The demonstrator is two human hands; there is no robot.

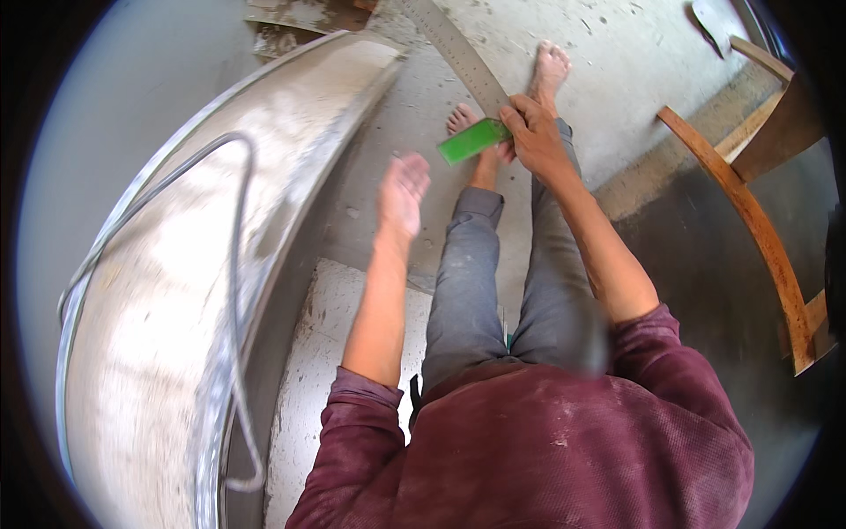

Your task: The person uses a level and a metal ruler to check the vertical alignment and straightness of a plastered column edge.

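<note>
My right hand (538,141) is closed around a try square, at the corner where its green stock (474,141) meets the graduated steel blade (458,55). The blade points away and to the left, its far end running out of the picture. My left hand (404,196) is raised with fingers stretched out, smeared by motion, and holds nothing. Left of it stands a long pale bench-like surface (167,291) with metal edges. A bent grey metal rod (242,264) lies across that surface and its near edge.
Rust-brown curved metal bars (749,212) stand at the right beside a dark sheet-like surface (679,264). Worn boards (304,16) lie at the far left of the concrete floor (608,79). My bare feet (551,66) rest on that floor. A dark curved piece (708,31) lies far right.
</note>
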